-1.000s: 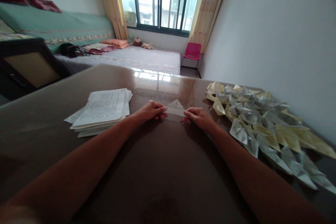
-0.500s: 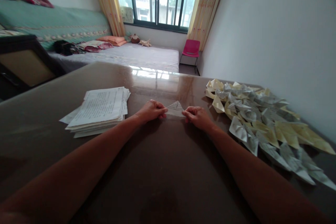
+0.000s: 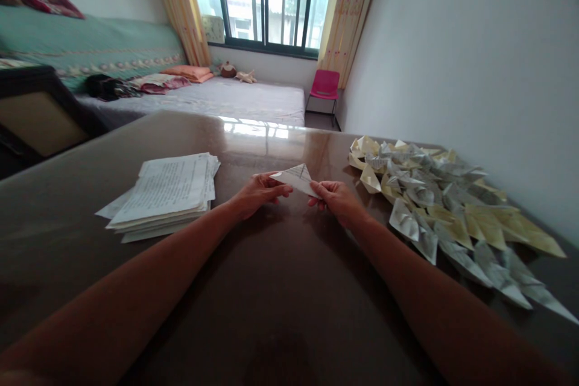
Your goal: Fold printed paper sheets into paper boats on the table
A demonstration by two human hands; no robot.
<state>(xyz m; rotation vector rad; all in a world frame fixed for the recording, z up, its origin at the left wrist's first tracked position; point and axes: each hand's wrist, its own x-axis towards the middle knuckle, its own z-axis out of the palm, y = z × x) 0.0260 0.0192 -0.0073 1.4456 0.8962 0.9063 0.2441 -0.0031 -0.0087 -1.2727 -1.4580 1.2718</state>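
A small folded triangle of printed paper (image 3: 296, 177), its peak pointing up, is held above the brown tabletop. My right hand (image 3: 335, 198) pinches its right corner between thumb and fingers. At the other end, my left hand (image 3: 260, 194) has thumb and fingers parted; the paper's left corner passes in front of its fingers, and no grip on it shows. Left of my hands lies a stack of printed sheets (image 3: 163, 190). To the right, many folded paper boats (image 3: 425, 193), white and yellowish, sit crowded together.
The glossy brown table (image 3: 271, 289) reflects the window. Beyond its far edge are a bed (image 3: 257, 99) and a pink chair (image 3: 324, 84). A dark-framed piece of furniture (image 3: 40, 108) stands at the left, and a white wall (image 3: 474, 42) runs along the right.
My left hand has let go of the left corner, its fingers parting. The paper triangle has risen and tilted, staying in my right hand. The whole view has shifted slightly.
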